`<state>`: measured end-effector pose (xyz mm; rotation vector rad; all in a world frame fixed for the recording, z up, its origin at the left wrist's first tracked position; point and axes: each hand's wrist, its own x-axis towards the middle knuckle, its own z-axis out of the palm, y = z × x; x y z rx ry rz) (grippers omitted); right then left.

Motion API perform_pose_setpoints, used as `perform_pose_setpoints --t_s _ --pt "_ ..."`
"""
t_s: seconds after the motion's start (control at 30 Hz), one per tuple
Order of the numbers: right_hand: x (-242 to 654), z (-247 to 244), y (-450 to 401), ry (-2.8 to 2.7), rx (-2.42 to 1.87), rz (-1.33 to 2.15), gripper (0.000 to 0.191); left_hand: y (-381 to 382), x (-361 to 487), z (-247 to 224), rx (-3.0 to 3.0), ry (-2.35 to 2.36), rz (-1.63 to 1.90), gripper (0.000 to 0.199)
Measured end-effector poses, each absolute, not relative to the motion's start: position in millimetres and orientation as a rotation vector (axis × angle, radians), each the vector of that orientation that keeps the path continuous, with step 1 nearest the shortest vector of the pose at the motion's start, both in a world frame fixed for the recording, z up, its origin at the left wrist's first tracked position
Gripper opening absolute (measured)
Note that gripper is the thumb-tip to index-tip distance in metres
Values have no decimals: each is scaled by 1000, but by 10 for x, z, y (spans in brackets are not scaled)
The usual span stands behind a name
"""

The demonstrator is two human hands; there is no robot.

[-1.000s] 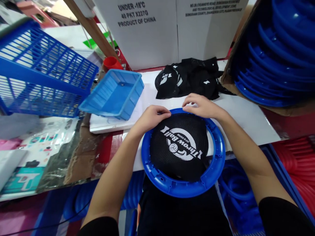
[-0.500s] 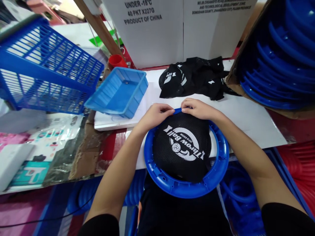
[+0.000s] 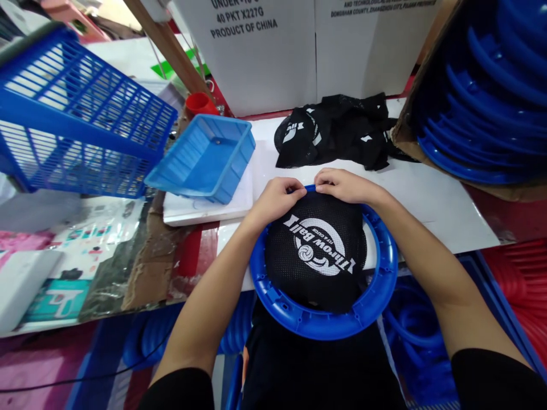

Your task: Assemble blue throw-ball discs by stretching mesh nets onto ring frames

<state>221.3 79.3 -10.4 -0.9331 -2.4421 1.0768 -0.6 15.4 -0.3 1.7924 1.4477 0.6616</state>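
A blue plastic ring (image 3: 299, 320) rests between my body and the front of the white worktop. Black mesh fabric (image 3: 316, 250) with a white "Throw Ball" print lies across it, leaving a gap along the right side. At the far rim my left hand (image 3: 282, 196) pinches the fabric's edge against the ring. Just to its right, my right hand (image 3: 342, 187) pinches the same stretch of edge, with its fingers curled. A small piece of blue rim shows between the two hands. What lies under the fingertips is hidden.
More black mesh pieces (image 3: 333, 134) lie behind my hands. A light-blue tray (image 3: 205, 162) and a blue basket (image 3: 85, 114) stand left. At right, a carton (image 3: 404, 131) holds several blue rings (image 3: 482, 119). White boxes (image 3: 256, 68) close off the back.
Both hands stay at the far rim with almost no movement; the left fingertips have slid slightly right along it. The whole view has shifted a little.
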Motion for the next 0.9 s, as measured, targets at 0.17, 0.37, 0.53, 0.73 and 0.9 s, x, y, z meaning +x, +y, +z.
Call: perform_pose_setpoints --t_s 0.17,0.37,0.53,0.73,0.9 --pt "2248 -85 832 -2434 -887 1186 12 171 0 -29 1870 1547 650 21" --pt "2183 -116 754 -2425 -959 1006 13 200 -39 -66 1861 1502 609 25" --pt "2145 -139 713 -2470 -976 860 13 207 -76 -56 1838 1447 594 28" --pt "2175 -125 732 -2508 -998 866 13 238 -106 -47 1757 1391 569 26" --pt "2197 -107 725 -2522 -978 903 14 215 -110 -31 1777 1388 559 25"
